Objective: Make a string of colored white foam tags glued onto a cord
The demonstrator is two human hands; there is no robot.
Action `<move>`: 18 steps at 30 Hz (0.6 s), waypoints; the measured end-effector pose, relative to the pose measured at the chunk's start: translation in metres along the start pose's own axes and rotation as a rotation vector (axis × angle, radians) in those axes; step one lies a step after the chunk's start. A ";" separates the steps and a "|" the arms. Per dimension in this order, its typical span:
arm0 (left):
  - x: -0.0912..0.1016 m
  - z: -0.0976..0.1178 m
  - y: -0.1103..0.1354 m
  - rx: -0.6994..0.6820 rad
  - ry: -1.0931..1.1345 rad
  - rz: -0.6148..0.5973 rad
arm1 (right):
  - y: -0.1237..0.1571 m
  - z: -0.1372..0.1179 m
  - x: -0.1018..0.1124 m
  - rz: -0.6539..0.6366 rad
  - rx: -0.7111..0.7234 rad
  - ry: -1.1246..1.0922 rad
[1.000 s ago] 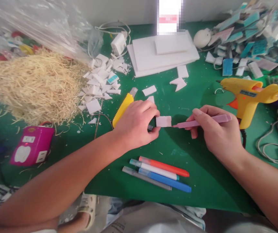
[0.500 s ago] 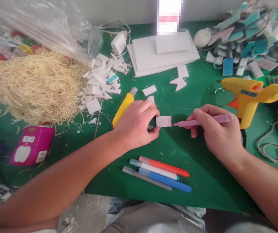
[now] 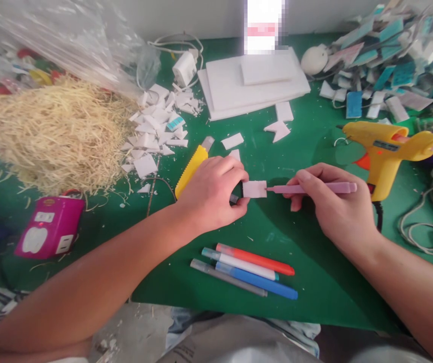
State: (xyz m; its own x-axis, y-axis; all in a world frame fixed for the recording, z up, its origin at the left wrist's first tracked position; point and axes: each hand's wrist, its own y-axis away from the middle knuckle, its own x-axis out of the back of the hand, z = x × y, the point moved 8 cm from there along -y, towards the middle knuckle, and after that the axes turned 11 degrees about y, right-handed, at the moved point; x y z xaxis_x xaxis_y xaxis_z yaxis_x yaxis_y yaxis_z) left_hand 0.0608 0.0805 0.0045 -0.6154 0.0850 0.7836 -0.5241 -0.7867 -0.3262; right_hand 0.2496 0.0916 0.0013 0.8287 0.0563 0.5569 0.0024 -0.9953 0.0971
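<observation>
In the head view, the left hand (image 3: 211, 195) pinches a small white block (image 3: 254, 189) over the green worktop (image 3: 322, 287), apparently steadying it, while the right hand (image 3: 341, 206) grips a pink marker (image 3: 288, 189) pencil-fashion, seemingly for control, its tip at the block's free end; four pens (image 3: 256, 281) lie nearby, probably for easy reach.

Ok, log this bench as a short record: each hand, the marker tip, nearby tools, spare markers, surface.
Left hand: holding small white block
Right hand: holding pink marker
Marker tip: at the block's right-hand edge; contact unclear
Nearby tools: yellow utility knife by left hand; yellow glue gun beyond right hand
Spare markers: red-orange, white, blue, grey, lying together
Surface: green tabletop
</observation>
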 end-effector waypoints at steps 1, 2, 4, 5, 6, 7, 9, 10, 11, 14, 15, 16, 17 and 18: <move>0.000 0.000 0.000 0.002 0.001 0.000 | 0.000 0.000 0.000 -0.005 0.001 0.004; 0.000 0.000 0.000 -0.001 0.003 0.000 | 0.000 0.000 -0.001 -0.014 0.001 0.005; 0.000 0.001 0.000 -0.013 0.006 0.003 | 0.001 0.001 -0.001 -0.022 -0.006 -0.009; 0.000 0.001 0.000 -0.016 0.006 0.004 | 0.001 0.000 -0.001 -0.014 -0.007 -0.026; 0.000 0.002 0.000 -0.016 0.006 0.006 | 0.001 0.000 0.000 0.002 0.001 -0.054; 0.000 0.002 0.000 -0.011 0.005 0.006 | 0.001 -0.002 0.000 0.015 0.014 -0.090; 0.000 0.002 0.000 0.002 -0.004 -0.002 | 0.001 -0.004 0.001 0.028 0.042 -0.160; -0.001 0.002 0.000 0.004 -0.014 -0.007 | 0.001 -0.004 0.001 0.028 0.051 -0.182; -0.002 0.003 0.001 0.001 -0.027 -0.014 | 0.001 -0.004 0.000 0.025 0.055 -0.192; -0.003 0.006 0.001 -0.017 -0.064 -0.023 | 0.001 -0.003 0.000 0.024 0.060 -0.184; -0.003 0.007 0.001 -0.016 -0.072 -0.026 | 0.002 -0.003 0.001 0.031 0.065 -0.185; -0.003 0.007 0.001 -0.015 -0.076 -0.030 | 0.002 -0.003 0.001 0.041 0.071 -0.188; -0.002 0.008 0.001 -0.013 -0.078 -0.031 | 0.003 -0.002 0.002 0.049 0.077 -0.189; 0.000 0.007 0.001 -0.011 -0.078 -0.030 | 0.003 -0.002 0.002 0.057 0.079 -0.191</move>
State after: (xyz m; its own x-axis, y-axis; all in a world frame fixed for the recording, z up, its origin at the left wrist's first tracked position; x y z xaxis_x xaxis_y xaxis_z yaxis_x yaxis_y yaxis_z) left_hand 0.0647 0.0751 0.0082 -0.5518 0.0601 0.8318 -0.5481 -0.7778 -0.3074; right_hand 0.2504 0.0889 0.0047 0.9195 -0.0088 0.3929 -0.0099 -1.0000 0.0008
